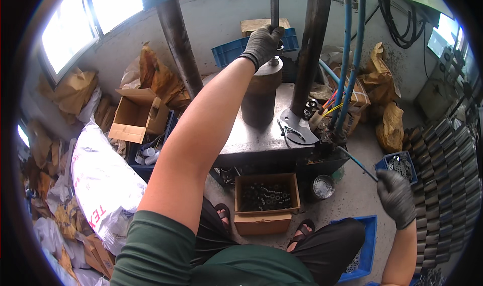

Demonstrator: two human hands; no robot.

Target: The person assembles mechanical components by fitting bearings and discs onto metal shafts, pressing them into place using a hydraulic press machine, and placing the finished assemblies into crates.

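Observation:
My left hand [262, 46], in a dark grey glove, reaches up to the press, its fingers closed beside the vertical steel rod [274, 7]. What the fingers hold is mostly hidden; a small round edge shows at their right. Just below stands a thick metal cylinder [259, 97] with a bolt-like stub [273, 61] on top. It rests on the steel press table [246, 137]. My right hand [396, 198], gloved alike, is closed around the outer end of a thin lever [358, 162] that runs out from the right of the press.
Pliers [292, 131] lie on the table's right plate. Below are a cardboard box [266, 223] of small dark metal parts and a round tin [323, 187]. Blue bins [370, 246] flank my right leg. Blue hoses [352, 69] hang right; a white sack [103, 178] leans left.

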